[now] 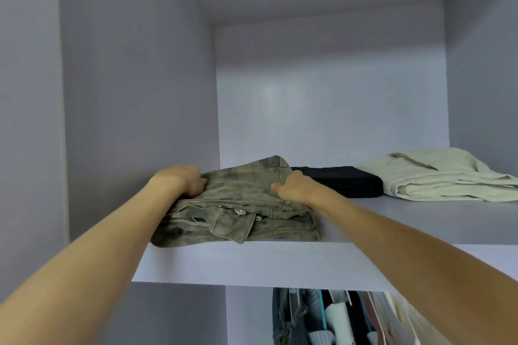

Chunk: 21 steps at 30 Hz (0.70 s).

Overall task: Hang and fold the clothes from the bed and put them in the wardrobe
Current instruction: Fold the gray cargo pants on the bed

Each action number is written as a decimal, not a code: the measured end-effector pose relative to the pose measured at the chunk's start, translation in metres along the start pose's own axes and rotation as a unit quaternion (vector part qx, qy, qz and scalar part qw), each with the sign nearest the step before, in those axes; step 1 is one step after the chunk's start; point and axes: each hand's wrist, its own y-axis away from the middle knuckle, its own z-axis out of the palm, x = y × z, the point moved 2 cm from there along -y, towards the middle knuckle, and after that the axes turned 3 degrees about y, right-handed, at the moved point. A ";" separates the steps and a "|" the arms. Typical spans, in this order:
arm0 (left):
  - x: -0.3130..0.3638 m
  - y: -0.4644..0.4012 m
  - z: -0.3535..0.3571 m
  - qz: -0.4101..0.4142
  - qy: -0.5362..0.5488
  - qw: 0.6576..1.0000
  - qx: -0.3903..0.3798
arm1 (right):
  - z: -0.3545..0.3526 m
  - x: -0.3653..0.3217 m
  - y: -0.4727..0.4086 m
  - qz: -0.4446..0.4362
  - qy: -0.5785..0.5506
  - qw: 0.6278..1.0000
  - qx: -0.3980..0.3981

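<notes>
Folded olive-green washed jeans (238,204) lie at the left end of the wardrobe's upper shelf (252,263), their zipper and button facing the front edge. My left hand (182,179) grips the left side of the jeans with curled fingers. My right hand (294,186) grips the right side, thumb on top. Both arms reach up from below.
A folded black garment (353,180) lies just right of the jeans, and a folded cream garment (443,176) lies further right. The compartment's left wall (134,92) stands close to the jeans. Several clothes hang on hangers (336,316) under the shelf.
</notes>
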 end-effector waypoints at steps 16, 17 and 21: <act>0.027 -0.010 0.027 0.070 0.158 0.982 -0.072 | 0.023 -0.017 -0.030 -0.055 0.138 0.979 -0.142; 0.027 -0.003 0.023 0.068 0.165 0.983 -0.048 | 0.022 -0.017 -0.024 -0.064 0.134 0.980 -0.136; 0.013 0.036 0.000 0.062 0.186 0.978 0.070 | -0.004 -0.017 0.016 -0.147 0.020 0.979 -0.138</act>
